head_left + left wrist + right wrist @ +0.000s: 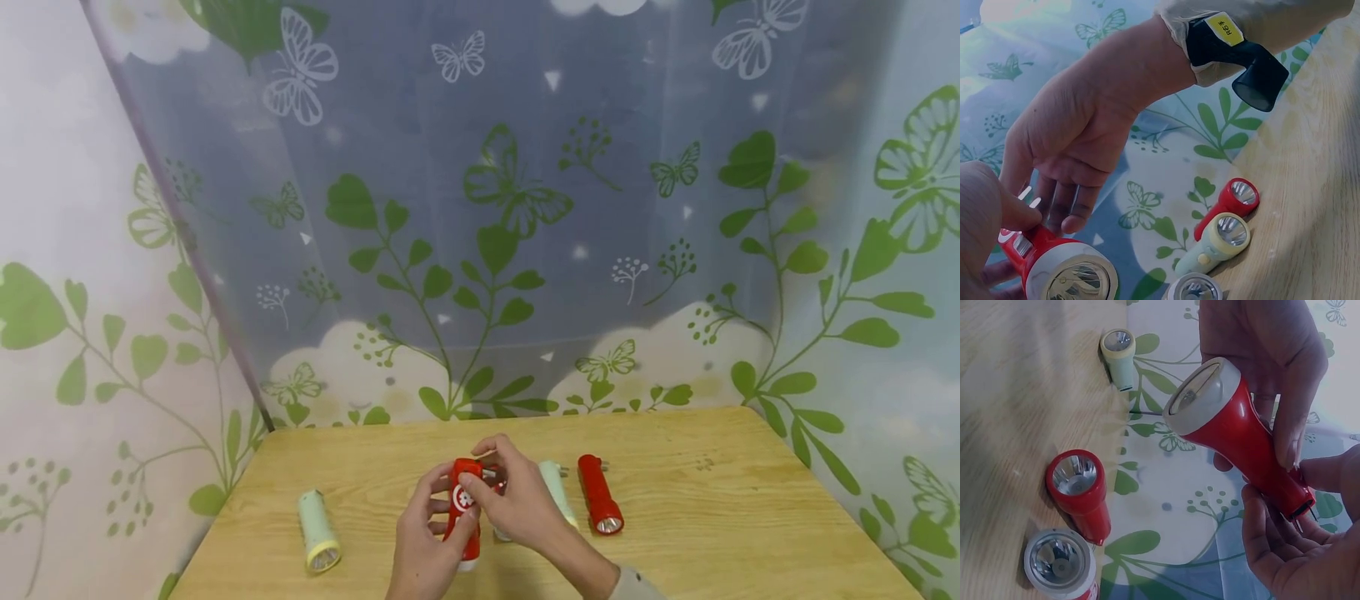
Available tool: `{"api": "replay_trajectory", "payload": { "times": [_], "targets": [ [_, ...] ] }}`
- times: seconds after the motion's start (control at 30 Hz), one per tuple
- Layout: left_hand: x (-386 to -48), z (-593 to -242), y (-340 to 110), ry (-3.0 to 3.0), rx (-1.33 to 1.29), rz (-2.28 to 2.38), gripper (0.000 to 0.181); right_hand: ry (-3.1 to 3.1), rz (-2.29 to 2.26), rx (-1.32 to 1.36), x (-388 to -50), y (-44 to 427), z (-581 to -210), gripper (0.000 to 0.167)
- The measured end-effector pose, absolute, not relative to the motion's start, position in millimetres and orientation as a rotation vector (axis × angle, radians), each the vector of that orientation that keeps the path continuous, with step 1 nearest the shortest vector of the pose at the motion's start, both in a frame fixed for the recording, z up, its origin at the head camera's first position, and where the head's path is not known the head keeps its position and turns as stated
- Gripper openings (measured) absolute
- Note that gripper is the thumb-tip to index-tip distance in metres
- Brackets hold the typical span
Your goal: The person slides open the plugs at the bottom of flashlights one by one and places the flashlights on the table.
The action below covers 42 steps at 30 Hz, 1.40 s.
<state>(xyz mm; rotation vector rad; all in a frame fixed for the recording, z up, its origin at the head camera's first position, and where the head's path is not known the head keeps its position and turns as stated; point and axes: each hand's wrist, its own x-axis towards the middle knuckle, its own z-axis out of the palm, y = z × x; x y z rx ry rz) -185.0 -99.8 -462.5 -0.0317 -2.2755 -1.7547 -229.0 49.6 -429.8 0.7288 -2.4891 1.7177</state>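
Both hands hold a red flashlight (471,546) with a white head, its lens end pointing down towards the near side. My left hand (427,537) grips the body, the thumb lying along it. My right hand (517,504) is at the tail end, its thumb against the red body. Two metal prongs (1300,524) stick out of that tail, near the right fingers. A sliding switch (1021,244) shows on the flashlight in the left wrist view. Part of another white-rimmed flashlight (1194,289) lies on the table, mostly hidden behind my right hand in the head view.
A pale green flashlight (318,533) with a yellow rim lies left on the wooden table (247,500). Right of my hands lie another pale green flashlight (557,492) and a red flashlight (600,496). One more red flashlight (1079,494) shows in the right wrist view. Patterned curtains surround the table.
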Motion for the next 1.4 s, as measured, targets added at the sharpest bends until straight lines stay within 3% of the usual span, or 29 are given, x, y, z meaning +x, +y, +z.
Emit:
{"api": "replay_trajectory", "payload": {
  "times": [0.27, 0.63, 0.93, 1.4],
  "targets": [
    [-188, -463, -102, -2.263, 0.001, -1.773, 0.056, -2.432, 1.926, 0.673, -232, 46, -436, 0.042],
    [-195, -471, -118, -2.268, 0.104, -1.804, 0.063, -2.444, 2.068, 0.536, -226, 45, -460, 0.036],
    [-201, -475, -136, -2.268, 0.198, -1.761, 0.064, -2.535, 1.948, 0.625, -204, 32, -475, 0.022],
    [-210, -480, -160, -2.272, 0.362, -1.711, 0.063, -2.632, 2.162, 0.54, -191, -3, -493, 0.039]
  ]
}}
